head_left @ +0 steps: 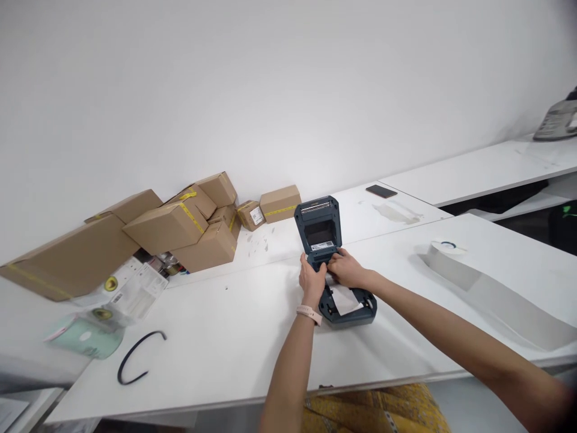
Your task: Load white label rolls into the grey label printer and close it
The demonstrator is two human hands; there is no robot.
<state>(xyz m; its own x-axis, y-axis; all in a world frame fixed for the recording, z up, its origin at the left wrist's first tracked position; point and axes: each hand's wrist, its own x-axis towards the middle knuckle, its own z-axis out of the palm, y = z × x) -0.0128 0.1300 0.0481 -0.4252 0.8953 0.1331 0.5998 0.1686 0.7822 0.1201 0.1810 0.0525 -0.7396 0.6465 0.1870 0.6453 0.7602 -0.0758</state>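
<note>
A dark blue label printer [349, 319] stands on the white table with its lid [318, 222] raised. A strip of white paper [346, 299] lies inside its body. My left hand [312, 278], with a pink wristband [309, 313], is at the left side of the printer's middle, its fingers curled at the inside. From the right, my right hand [345, 268] reaches into the same part, fingers bent down near the left thumb. What the fingertips of either hand hold, if anything, is hidden.
Cardboard boxes [175, 225] are piled along the wall at the left. Nearer lie plastic packets [139, 294], a green pouch [88, 337] and a black curved band [128, 362]. A phone [381, 191] is behind; an unrolled label roll [473, 279] lies right.
</note>
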